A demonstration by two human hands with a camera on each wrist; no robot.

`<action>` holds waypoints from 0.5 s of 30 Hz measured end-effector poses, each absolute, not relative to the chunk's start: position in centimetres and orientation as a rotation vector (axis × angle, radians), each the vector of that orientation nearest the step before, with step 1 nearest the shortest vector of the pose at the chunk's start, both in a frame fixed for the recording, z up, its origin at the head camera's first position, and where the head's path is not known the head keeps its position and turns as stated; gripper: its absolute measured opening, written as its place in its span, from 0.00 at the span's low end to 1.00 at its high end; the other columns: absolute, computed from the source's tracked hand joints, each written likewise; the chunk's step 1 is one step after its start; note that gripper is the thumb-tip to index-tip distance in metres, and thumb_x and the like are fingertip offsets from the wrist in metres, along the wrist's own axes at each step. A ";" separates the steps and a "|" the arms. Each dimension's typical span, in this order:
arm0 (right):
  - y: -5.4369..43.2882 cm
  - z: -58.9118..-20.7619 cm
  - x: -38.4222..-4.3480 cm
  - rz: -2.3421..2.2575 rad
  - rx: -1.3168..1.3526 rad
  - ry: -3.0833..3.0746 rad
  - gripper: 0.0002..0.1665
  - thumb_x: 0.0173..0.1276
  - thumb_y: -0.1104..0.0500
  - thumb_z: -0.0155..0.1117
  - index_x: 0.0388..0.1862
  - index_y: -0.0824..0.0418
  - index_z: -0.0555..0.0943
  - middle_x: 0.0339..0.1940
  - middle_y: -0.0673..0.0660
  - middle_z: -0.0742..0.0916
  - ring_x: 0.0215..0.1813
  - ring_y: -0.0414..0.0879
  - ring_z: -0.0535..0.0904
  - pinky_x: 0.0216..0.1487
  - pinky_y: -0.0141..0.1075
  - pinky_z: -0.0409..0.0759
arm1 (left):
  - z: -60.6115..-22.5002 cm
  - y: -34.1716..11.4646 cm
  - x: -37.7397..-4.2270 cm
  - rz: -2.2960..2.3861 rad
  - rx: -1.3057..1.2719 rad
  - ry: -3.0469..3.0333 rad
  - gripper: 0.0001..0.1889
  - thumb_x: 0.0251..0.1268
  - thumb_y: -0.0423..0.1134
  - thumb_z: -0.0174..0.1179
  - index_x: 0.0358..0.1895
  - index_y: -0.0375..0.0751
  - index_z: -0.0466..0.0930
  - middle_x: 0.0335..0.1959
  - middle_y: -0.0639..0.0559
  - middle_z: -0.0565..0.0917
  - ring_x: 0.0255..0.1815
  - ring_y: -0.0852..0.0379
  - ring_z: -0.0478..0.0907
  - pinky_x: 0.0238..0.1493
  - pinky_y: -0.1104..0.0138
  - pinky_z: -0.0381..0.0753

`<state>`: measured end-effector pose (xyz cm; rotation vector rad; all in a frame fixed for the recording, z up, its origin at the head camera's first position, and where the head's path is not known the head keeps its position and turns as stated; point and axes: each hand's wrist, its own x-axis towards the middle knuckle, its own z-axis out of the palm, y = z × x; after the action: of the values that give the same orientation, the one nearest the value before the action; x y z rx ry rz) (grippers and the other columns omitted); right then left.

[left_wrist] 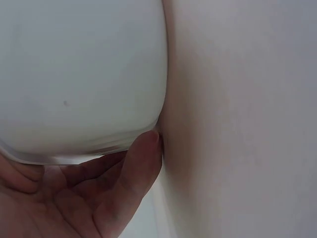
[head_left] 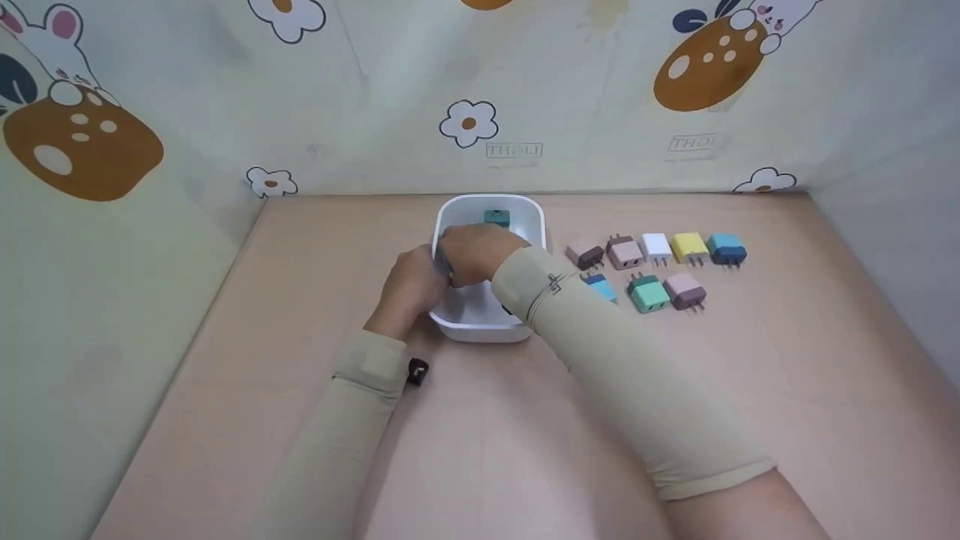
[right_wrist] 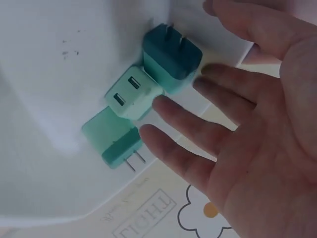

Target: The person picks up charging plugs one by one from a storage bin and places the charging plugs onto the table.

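Observation:
A white plastic tub stands on the table. My left hand grips its left side; in the left wrist view, the thumb lies along the lower edge of the tub's outer wall. My right hand reaches over the tub, hiding part of its inside. In the right wrist view its fingers are spread and hold nothing, fingertips right at a row of USB chargers: a dark teal one, a pale mint one with two ports, and a green one with metal prongs.
Right of the tub lie several two-tone plug chargers: brown, pink, white, yellow and blue behind, green and mauve in front. My right sleeve partly covers another blue one. A patterned curtain borders the table.

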<state>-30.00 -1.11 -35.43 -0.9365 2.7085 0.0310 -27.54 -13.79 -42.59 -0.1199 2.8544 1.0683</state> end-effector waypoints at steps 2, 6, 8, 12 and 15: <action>-1.2 -35.7 -30.0 0.073 -0.952 2.724 0.19 0.72 0.60 0.71 0.59 0.64 0.83 0.48 0.59 0.89 0.44 0.51 0.85 0.51 0.41 0.87 | -42.5 -13.7 -27.6 1.060 -0.120 2.850 0.22 0.79 0.40 0.57 0.70 0.37 0.77 0.55 0.39 0.86 0.55 0.42 0.87 0.56 0.52 0.88; -1.3 -36.1 -29.9 0.204 -1.022 2.746 0.22 0.74 0.58 0.70 0.63 0.65 0.83 0.56 0.60 0.85 0.47 0.51 0.85 0.57 0.41 0.87 | -42.5 -13.7 -27.5 1.051 -0.107 2.853 0.23 0.79 0.39 0.58 0.72 0.36 0.75 0.57 0.38 0.86 0.56 0.42 0.87 0.57 0.51 0.88; -1.2 -36.2 -29.8 0.235 -1.032 2.744 0.21 0.74 0.58 0.71 0.62 0.64 0.85 0.58 0.60 0.84 0.48 0.51 0.84 0.58 0.41 0.87 | -42.5 -13.7 -27.5 1.052 -0.104 2.861 0.22 0.77 0.36 0.58 0.70 0.35 0.77 0.56 0.38 0.86 0.55 0.41 0.87 0.55 0.52 0.89; -0.8 -36.0 -29.7 0.251 -1.010 2.735 0.19 0.72 0.62 0.72 0.60 0.64 0.86 0.57 0.61 0.83 0.47 0.52 0.84 0.56 0.41 0.87 | -42.5 -13.8 -27.5 1.070 -0.102 2.872 0.22 0.71 0.30 0.57 0.67 0.33 0.78 0.55 0.36 0.86 0.53 0.40 0.88 0.53 0.52 0.89; -0.5 -35.8 -29.7 0.255 -0.985 2.730 0.20 0.70 0.66 0.72 0.60 0.65 0.85 0.55 0.61 0.85 0.46 0.52 0.84 0.57 0.42 0.87 | -42.6 -13.8 -27.4 1.083 -0.093 2.878 0.23 0.68 0.27 0.55 0.66 0.33 0.79 0.54 0.36 0.86 0.52 0.40 0.87 0.53 0.51 0.89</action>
<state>-29.74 -0.48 -35.82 -0.9848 2.7300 0.2552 -27.41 -13.81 -42.58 -0.0932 2.8785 1.0833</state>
